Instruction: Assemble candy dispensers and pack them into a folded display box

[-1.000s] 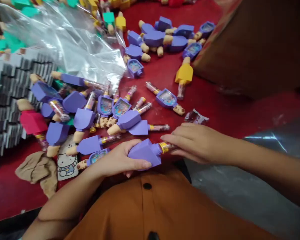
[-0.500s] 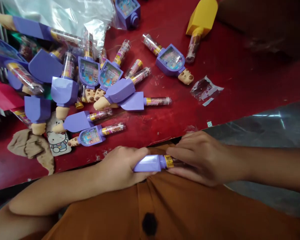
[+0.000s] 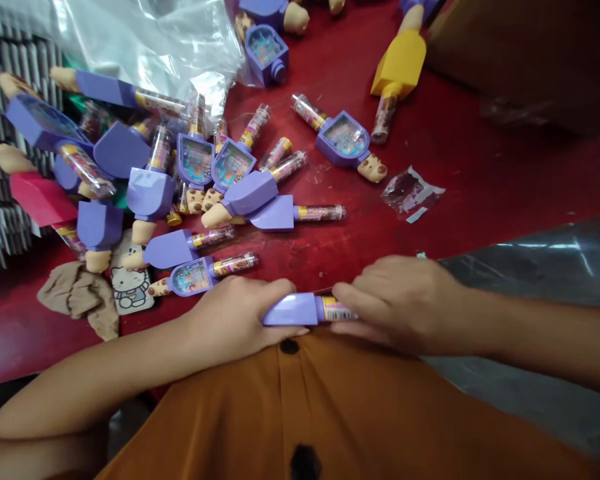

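Head view: left fingers (image 3: 279, 289) grasp purple case (image 3: 291, 311), right fingers (image 3: 365, 297) its tube (image 3: 335, 309), contents hidden.

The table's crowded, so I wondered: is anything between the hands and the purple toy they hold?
Nothing visible: the left hand grips the purple case directly, and the right hand grips the labelled tube.

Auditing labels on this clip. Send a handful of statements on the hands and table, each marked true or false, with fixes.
1. The left hand grips a purple toy. True.
2. The right hand is empty. False: it holds the tube of that same toy.
3. A torn clear wrapper lies on the red table. True.
4. All toys in view are purple. False: there is also a pink toy and a yellow toy.
5. A cartoon card lies beside a tan crumpled item. True.
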The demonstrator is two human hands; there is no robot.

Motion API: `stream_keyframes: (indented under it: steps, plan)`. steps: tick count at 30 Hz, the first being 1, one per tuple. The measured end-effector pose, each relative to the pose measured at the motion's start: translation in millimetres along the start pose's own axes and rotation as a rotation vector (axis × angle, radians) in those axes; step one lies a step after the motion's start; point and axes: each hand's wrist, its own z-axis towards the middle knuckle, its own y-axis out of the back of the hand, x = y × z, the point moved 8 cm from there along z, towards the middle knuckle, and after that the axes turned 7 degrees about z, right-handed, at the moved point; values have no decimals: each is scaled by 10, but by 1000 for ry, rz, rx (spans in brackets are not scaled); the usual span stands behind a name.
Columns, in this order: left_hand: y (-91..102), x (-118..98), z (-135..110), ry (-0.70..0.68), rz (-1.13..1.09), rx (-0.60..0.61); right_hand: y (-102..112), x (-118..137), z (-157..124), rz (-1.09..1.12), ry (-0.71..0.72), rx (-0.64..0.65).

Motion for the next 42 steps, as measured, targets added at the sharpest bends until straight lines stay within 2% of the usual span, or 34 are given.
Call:
stream_keyframes:
  steps: [1,2,4,7,9,10,12,15,17,18,21,23,25,26,27,28,30,32,34,36,38,40,41,42]
  plan:
    - [-5,-13,-8,-21,37,-12,-11,41,-4,-9,33,-1]
    - [-20,-22,-13,-40,80,-28,-56,27,-2,63,2,21]
    - [-72,-24,-13,-62,158,-54,-242,-124,-2,386,-219,112]
    - [-153,17,17,-54,254,-33,-649,-300,-89,1006,-657,312]
    - [-137,48,45,-47,289,-15,-759,-297,-113,1245,-803,406]
    - [-96,58,55,-45,299,-19,-737,-301,-96,1257,-810,421]
    - [33,79,59,-26,288,-46,-550,-349,-15,1039,-714,350]
    - [191,96,25,1,182,-57,-124,-255,135,445,-374,128]
    - [239,101,15,-7,167,-51,-29,-128,192,224,-188,61]
    - [269,110,21,-13,192,-60,-35,-120,234,195,-151,59]
    - [492,220,59,45,314,-162,-19,-303,528,324,-182,66]
    - [743,370,61,170,377,-269,148,-482,883,446,-177,20]
    - [992,583,32,335,391,-372,459,-747,1304,458,-180,-135]
    - [1101,688,11,396,379,-438,636,-927,1503,419,-217,-249]
    - [1199,780,-16,430,367,-526,836,-1147,1656,285,-317,-410]
    - [1287,855,-54,444,365,-640,986,-1346,1784,121,-428,-520]
    - [1405,926,-171,409,397,-907,1106,-1654,2038,23,-530,-605]
    - [1412,926,-308,351,437,-1109,1090,-1883,2232,15,-572,-595]
    - [1366,891,-431,314,427,-1214,1040,-2011,2328,21,-579,-564]
    - [1334,804,-558,282,398,-1297,1028,-2021,2303,32,-568,-565]
    - [1324,657,-658,231,415,-1382,1070,-1899,2141,47,-560,-611]
    - [1306,453,-670,129,506,-1429,1109,-1605,1897,97,-498,-633]
    - [1288,350,-637,68,560,-1430,1108,-1383,1771,161,-407,-619]
    - [1266,256,-584,4,601,-1414,1049,-1116,1675,236,-282,-519]
